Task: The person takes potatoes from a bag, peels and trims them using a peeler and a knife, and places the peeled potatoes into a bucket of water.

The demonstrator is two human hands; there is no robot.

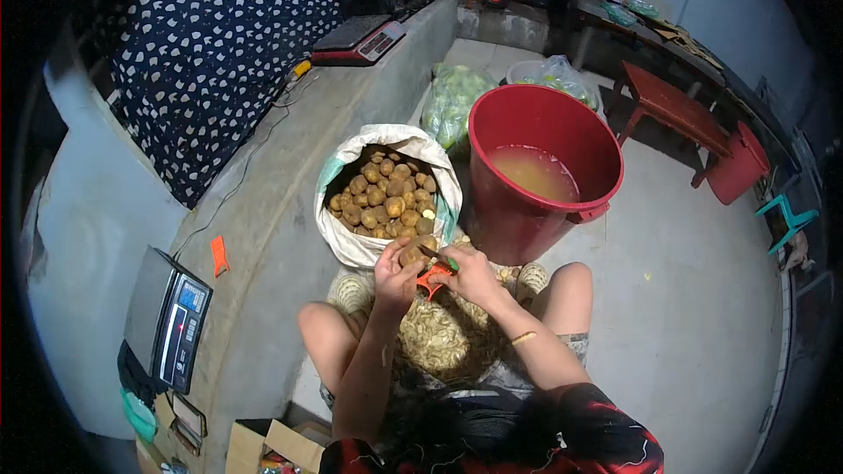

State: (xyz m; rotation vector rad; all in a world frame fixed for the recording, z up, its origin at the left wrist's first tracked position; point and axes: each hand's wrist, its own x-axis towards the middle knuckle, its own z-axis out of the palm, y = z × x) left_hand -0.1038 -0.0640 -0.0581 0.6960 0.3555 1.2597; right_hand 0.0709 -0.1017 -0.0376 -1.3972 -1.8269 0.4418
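the left hand (395,277) pinches a potato (413,252) by the near edge of the sack (399,133); the right hand (474,277) grips a knife (428,252) and an orange peeler (435,280). if the potato turns, the knife could slip and nick the left hand. the sack holds more potatoes (379,197), the red bucket (505,228) cloudy liquid (531,174).

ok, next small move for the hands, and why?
Probably a short cut with the dark blade: the left hand grips a potato, and the right hand holds the blade with its tip right at that potato.
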